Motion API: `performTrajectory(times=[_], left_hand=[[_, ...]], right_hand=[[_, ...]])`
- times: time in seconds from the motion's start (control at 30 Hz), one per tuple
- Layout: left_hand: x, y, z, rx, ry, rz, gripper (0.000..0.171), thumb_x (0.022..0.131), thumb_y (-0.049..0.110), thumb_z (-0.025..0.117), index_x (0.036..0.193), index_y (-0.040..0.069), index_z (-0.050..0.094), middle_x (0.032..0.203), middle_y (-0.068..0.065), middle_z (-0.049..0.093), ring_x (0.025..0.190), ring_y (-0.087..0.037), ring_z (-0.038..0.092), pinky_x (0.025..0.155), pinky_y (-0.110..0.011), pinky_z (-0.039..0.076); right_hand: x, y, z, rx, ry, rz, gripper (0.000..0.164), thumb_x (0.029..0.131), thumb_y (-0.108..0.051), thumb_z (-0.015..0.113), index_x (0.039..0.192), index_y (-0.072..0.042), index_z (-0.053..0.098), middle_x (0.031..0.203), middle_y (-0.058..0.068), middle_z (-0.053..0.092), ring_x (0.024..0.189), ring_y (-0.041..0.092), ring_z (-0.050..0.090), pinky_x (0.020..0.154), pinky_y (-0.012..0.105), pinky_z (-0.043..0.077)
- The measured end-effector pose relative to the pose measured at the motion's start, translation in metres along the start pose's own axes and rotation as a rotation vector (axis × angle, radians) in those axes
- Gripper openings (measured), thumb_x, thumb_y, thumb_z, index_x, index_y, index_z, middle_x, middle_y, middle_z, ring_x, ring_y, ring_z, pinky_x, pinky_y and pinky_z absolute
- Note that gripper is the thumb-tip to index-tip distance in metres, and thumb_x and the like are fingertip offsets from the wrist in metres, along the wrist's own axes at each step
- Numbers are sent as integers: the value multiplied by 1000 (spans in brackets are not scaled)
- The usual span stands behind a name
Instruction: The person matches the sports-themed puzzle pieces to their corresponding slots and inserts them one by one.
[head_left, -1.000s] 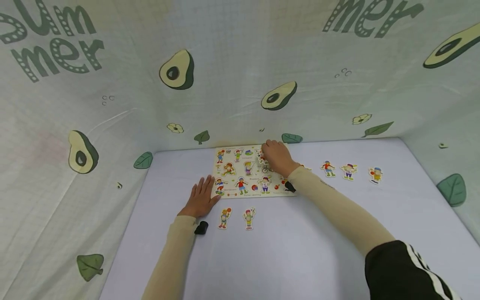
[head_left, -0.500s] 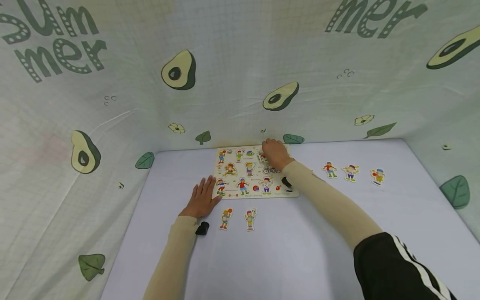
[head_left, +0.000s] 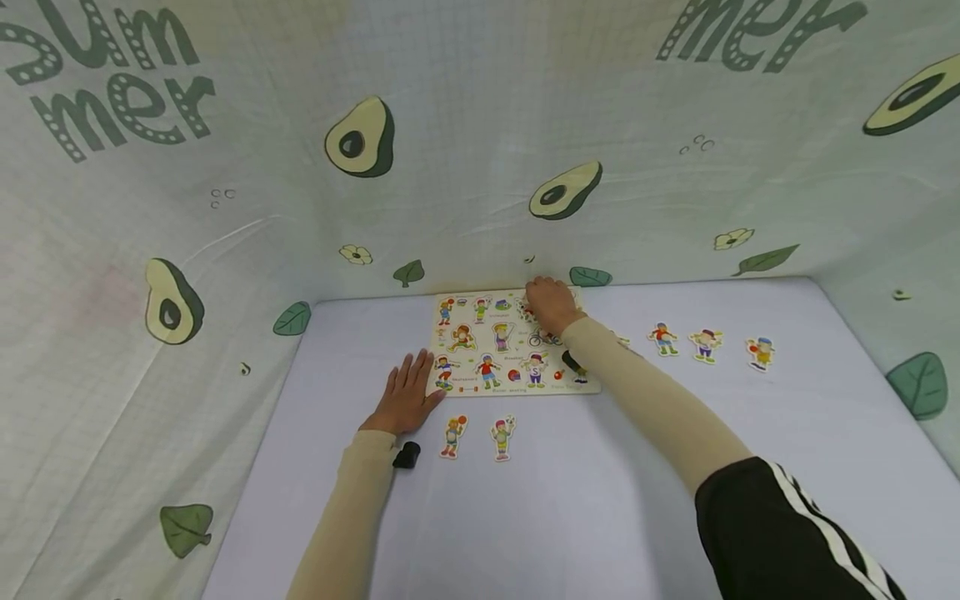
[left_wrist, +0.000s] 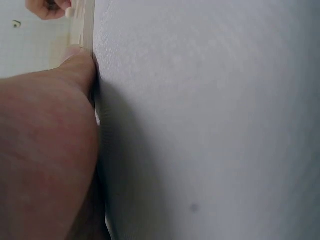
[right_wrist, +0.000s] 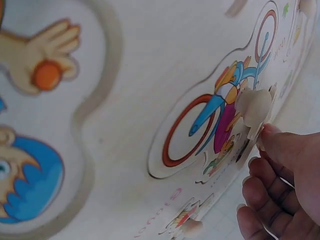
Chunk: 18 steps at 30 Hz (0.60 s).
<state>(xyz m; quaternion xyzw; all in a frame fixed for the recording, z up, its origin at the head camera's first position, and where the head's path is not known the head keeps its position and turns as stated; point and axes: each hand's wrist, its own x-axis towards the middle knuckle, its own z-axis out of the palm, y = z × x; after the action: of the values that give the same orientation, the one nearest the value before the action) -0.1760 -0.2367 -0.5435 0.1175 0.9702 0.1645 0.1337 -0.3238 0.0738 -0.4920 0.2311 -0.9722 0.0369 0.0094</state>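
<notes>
right hand [head_left: 553,305] pinches 1 piece [head_left: 525,311]; left hand [head_left: 405,397] touches the board [head_left: 482,340]

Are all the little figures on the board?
No: two figures lie on the table at the near side of the board, and others to its right.

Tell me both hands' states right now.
Left hand: open, touching the puzzle board.
Right hand: closed, apparently pinching a puzzle piece.

Your head view: high, well back, facing forward and down, board [head_left: 482,338] mid-frame. Left wrist: low along tabletop [left_wrist: 210,125], board edge upper left. Right wrist: skims board closely. All share board.
</notes>
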Motion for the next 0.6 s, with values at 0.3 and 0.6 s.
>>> performTrajectory(times=[0.3,0.6], left_hand=[[3,0,1,4,15,2,77,113,40,45,169,0,11,177,-20,5,163,-43,-2,130,-61,2],[2,2,0,11,7,-6,78,113,42,46,169,1,10,178,-19,4,163,-41,-3,131,-60,1]], right_hand=[[5,-1,1,31,17,27,14,104,-6,68,109,7,70,109,23,71,102,38,69,88,49,59],[8,-2,3,51,-12,47,15,106,-6,63,110,6,70,111,23,71,104,38,69,89,49,58]])
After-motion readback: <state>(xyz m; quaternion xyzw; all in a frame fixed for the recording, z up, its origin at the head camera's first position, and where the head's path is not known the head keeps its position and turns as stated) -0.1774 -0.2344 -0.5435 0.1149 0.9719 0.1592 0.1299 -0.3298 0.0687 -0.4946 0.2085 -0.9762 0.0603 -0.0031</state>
